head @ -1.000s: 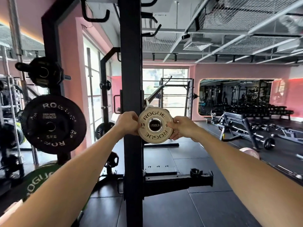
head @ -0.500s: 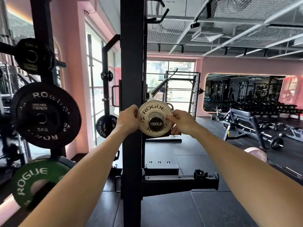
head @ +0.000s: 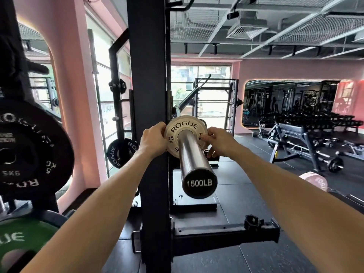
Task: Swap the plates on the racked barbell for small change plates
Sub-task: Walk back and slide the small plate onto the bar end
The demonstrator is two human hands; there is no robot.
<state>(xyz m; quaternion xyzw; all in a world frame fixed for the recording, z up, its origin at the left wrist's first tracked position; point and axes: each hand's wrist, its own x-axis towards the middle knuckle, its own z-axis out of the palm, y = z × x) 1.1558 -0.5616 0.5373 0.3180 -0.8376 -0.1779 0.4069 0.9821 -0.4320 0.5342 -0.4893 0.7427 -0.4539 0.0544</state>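
Note:
A small cream Rogue change plate (head: 184,126) sits far up the chrome barbell sleeve (head: 192,156), whose black end cap reading 1500LB (head: 199,183) points toward me. My left hand (head: 152,141) grips the plate's left rim, partly behind the black rack upright (head: 149,115). My right hand (head: 218,142) holds the plate's right rim with fingers on its face. The plate's lower part is hidden behind the sleeve.
Black 5 kg Rogue plates (head: 29,154) and a green plate (head: 21,239) hang on storage pegs at left. A black safety arm (head: 226,233) with a collar (head: 253,221) juts out low. A pink plate (head: 314,181) lies right; benches and dumbbell racks stand beyond.
Both hands have slid the cream plate along the sleeve away from me, from the sleeve's end to far up it; the bare sleeve and end cap now stick out in front.

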